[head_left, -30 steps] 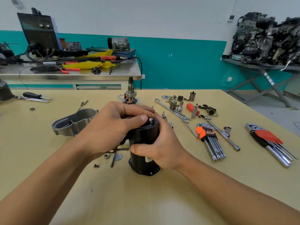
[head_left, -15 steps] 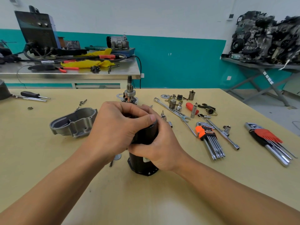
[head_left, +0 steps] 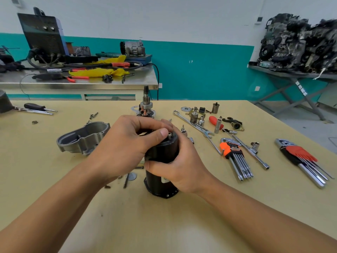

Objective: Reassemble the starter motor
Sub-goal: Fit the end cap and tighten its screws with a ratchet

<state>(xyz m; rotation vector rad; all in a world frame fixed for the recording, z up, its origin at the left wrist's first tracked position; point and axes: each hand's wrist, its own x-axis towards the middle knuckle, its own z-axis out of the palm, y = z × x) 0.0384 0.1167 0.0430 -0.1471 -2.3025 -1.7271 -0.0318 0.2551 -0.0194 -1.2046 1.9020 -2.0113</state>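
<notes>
Left hand (head_left: 125,143) thumb has slid back, baring a stud (head_left: 169,135) atop the upright black motor body (head_left: 162,152); this hand grips the top, right hand (head_left: 182,168) clasps the middle.

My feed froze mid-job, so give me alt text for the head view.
Both hands grip an upright black motor housing on the tan workbench: the right hand wraps its side, the left hand curls over its top. A grey end cover lies to its left; a wrench, sockets and hex key sets to its right.
</notes>
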